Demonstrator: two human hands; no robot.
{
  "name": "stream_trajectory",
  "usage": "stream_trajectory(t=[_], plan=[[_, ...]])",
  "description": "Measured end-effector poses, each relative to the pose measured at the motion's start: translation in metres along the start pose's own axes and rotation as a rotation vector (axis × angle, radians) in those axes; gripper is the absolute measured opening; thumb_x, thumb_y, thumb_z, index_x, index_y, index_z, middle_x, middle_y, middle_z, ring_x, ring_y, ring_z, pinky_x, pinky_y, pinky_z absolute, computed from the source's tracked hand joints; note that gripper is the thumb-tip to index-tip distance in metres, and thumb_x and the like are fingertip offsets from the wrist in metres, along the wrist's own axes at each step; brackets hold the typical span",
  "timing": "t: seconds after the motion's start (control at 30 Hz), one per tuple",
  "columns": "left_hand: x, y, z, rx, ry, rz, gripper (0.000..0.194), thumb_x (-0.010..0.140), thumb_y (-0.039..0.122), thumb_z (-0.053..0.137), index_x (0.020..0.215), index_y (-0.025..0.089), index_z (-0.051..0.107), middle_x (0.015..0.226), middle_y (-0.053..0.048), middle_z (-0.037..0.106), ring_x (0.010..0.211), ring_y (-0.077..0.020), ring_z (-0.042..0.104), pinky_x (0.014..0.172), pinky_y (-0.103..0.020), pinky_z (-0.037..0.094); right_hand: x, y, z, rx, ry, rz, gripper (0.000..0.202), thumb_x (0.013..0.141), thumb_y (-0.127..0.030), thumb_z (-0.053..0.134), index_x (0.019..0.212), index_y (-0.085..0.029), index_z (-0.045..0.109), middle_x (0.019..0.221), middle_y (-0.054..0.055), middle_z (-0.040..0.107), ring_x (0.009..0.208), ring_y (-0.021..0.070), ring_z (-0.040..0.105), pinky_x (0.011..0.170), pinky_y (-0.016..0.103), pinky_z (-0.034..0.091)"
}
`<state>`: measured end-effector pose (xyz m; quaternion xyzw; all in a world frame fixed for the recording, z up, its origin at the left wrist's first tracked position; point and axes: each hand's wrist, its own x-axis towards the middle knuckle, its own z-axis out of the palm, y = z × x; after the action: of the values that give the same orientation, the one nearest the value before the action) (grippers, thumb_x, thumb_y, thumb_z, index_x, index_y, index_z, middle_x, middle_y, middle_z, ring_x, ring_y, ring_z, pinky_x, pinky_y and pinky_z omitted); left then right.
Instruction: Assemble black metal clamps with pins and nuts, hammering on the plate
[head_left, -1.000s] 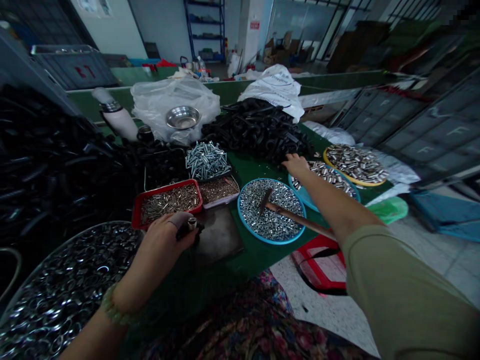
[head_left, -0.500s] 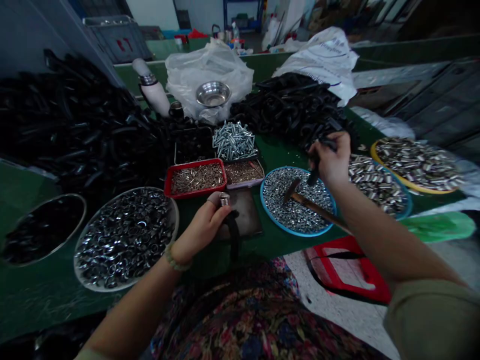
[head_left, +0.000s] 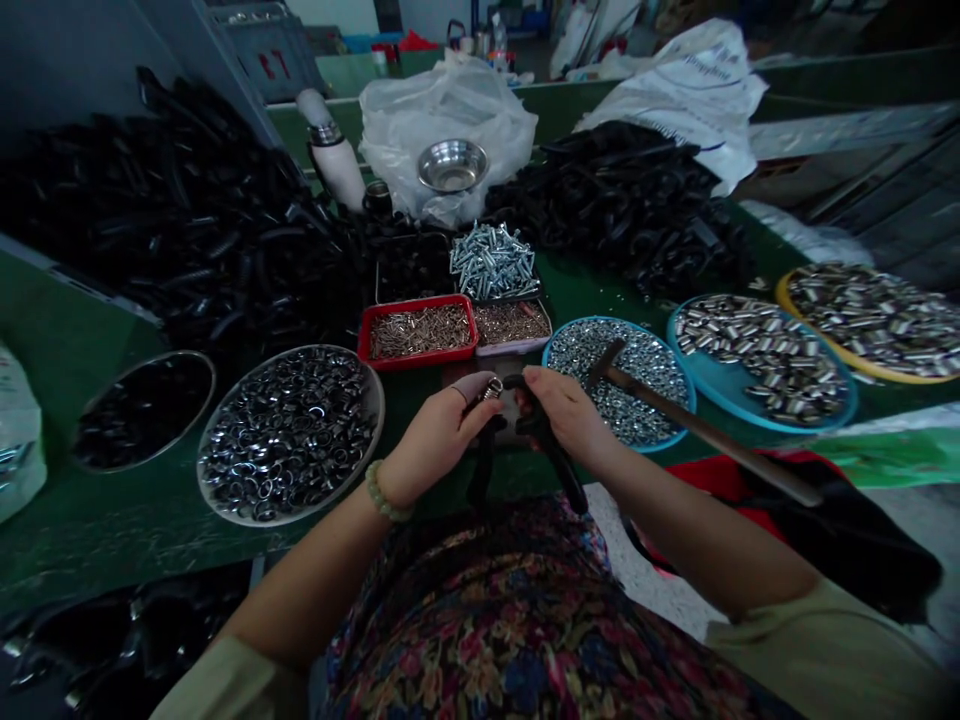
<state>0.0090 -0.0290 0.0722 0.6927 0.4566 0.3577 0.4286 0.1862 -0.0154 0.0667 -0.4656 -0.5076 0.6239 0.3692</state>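
Observation:
My left hand (head_left: 435,440) is closed around a black curved handle (head_left: 481,472), whose lower end hangs below the fingers. A small metal coil spring (head_left: 492,388) stands at its thumb and fingertips. In my right hand (head_left: 574,415) is a second black curved handle (head_left: 564,468), its tail pointing down toward my lap. The two hands are close together in front of me, and the upper end of the right handle is near the spring; whether they touch I cannot tell. A hammer (head_left: 705,430) lies across the blue-rimmed basin (head_left: 691,400) of small metal parts, right of my right hand.
Ahead stand a red tray (head_left: 365,335) of small pins and a heap of bolts (head_left: 493,262). A basin (head_left: 206,465) of dark shiny rings is at left. Black parts (head_left: 622,200) are piled behind; a blue basin (head_left: 851,405) of metal cylinders stands right.
My right hand has come from the black pile at right back to my left hand, bringing a black handle. My left hand still holds its handle and spring. The view has shifted slightly.

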Motion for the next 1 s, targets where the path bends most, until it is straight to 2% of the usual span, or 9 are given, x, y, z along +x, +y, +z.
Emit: stream_trajectory(t=[0.17, 0.4, 0.5, 0.63, 0.73, 0.8, 0.9, 0.97, 1.0], plan=[[-0.004, -0.001, 0.001, 0.046, 0.014, -0.004, 0.024, 0.087, 0.032, 0.056, 0.108, 0.023, 0.066, 0.096, -0.004, 0.070, 0.085, -0.0210, 0.062, 0.077, -0.027, 0.044, -0.001, -0.005, 0.004, -0.081, -0.076, -0.056, 0.044, 0.082, -0.061, 0.052, 0.066, -0.019, 0.050, 0.054, -0.005, 0.045, 0.038, 0.0067, 0.042, 0.031, 0.018, 0.033], [-0.003, -0.005, 0.006, 0.177, 0.024, -0.035, 0.026, 0.089, 0.035, 0.053, 0.107, 0.019, 0.064, 0.091, -0.007, 0.069, 0.080, -0.0214, 0.062, 0.072, -0.028, 0.043, 0.002, -0.003, 0.012, -0.049, -0.019, -0.057, 0.045, 0.085, -0.059, 0.048, 0.063, -0.020, 0.045, 0.051, -0.006, 0.044, 0.035, 0.0067, 0.041, 0.028, 0.019, 0.032], [-0.006, -0.007, 0.007, 0.196, 0.009, -0.075, 0.025, 0.088, 0.037, 0.053, 0.101, 0.018, 0.063, 0.086, -0.007, 0.067, 0.076, -0.0206, 0.062, 0.071, -0.028, 0.043, 0.007, 0.001, 0.011, -0.003, -0.072, -0.010, 0.043, 0.084, -0.058, 0.050, 0.064, -0.020, 0.045, 0.050, -0.006, 0.044, 0.032, 0.0065, 0.041, 0.026, 0.019, 0.031], [-0.012, -0.011, 0.011, 0.239, -0.039, -0.083, 0.027, 0.090, 0.039, 0.049, 0.104, 0.018, 0.059, 0.095, -0.007, 0.067, 0.083, -0.0207, 0.062, 0.076, -0.030, 0.045, 0.007, 0.011, 0.017, 0.085, -0.154, 0.017, 0.044, 0.081, -0.062, 0.051, 0.068, -0.020, 0.047, 0.049, -0.007, 0.043, 0.030, 0.0078, 0.041, 0.025, 0.021, 0.032], [-0.014, -0.013, 0.010, 0.266, -0.028, -0.100, 0.027, 0.092, 0.037, 0.047, 0.106, 0.017, 0.058, 0.096, -0.007, 0.067, 0.086, -0.0208, 0.063, 0.079, -0.031, 0.046, 0.001, 0.022, 0.028, 0.100, -0.053, -0.024, 0.046, 0.083, -0.065, 0.047, 0.069, -0.021, 0.046, 0.051, -0.007, 0.043, 0.032, 0.0081, 0.042, 0.027, 0.021, 0.032], [-0.014, -0.011, 0.002, 0.282, -0.048, -0.113, 0.026, 0.092, 0.036, 0.047, 0.107, 0.017, 0.057, 0.096, -0.007, 0.067, 0.086, -0.0208, 0.063, 0.079, -0.032, 0.047, 0.003, 0.027, 0.030, 0.084, -0.016, -0.049, 0.049, 0.083, -0.068, 0.043, 0.070, -0.022, 0.045, 0.054, -0.006, 0.044, 0.036, 0.0085, 0.042, 0.031, 0.022, 0.034], [-0.014, -0.006, -0.023, 0.274, -0.069, -0.043, 0.032, 0.089, 0.032, 0.054, 0.118, 0.019, 0.051, 0.105, -0.006, 0.065, 0.091, -0.0192, 0.063, 0.081, -0.030, 0.049, 0.032, 0.023, 0.021, -0.076, -0.087, -0.166, 0.056, 0.089, -0.069, 0.024, 0.075, -0.021, 0.049, 0.064, -0.002, 0.051, 0.052, 0.0118, 0.050, 0.048, 0.025, 0.045], [-0.014, -0.004, -0.038, 0.327, 0.005, 0.052, 0.041, 0.086, 0.026, 0.058, 0.125, 0.021, 0.044, 0.112, -0.006, 0.062, 0.097, -0.0181, 0.061, 0.085, -0.030, 0.049, 0.069, 0.012, 0.014, -0.370, -0.102, -0.344, 0.055, 0.095, -0.059, 0.020, 0.081, -0.019, 0.055, 0.078, 0.003, 0.059, 0.072, 0.0154, 0.057, 0.068, 0.030, 0.048], [-0.014, -0.005, -0.040, 0.403, 0.057, 0.093, 0.043, 0.085, 0.024, 0.059, 0.125, 0.021, 0.044, 0.114, -0.006, 0.060, 0.099, -0.0183, 0.060, 0.088, -0.030, 0.048, 0.090, 0.005, 0.013, -0.591, -0.092, -0.436, 0.046, 0.096, -0.051, 0.029, 0.087, -0.017, 0.058, 0.088, 0.006, 0.061, 0.084, 0.0175, 0.057, 0.078, 0.032, 0.046]])
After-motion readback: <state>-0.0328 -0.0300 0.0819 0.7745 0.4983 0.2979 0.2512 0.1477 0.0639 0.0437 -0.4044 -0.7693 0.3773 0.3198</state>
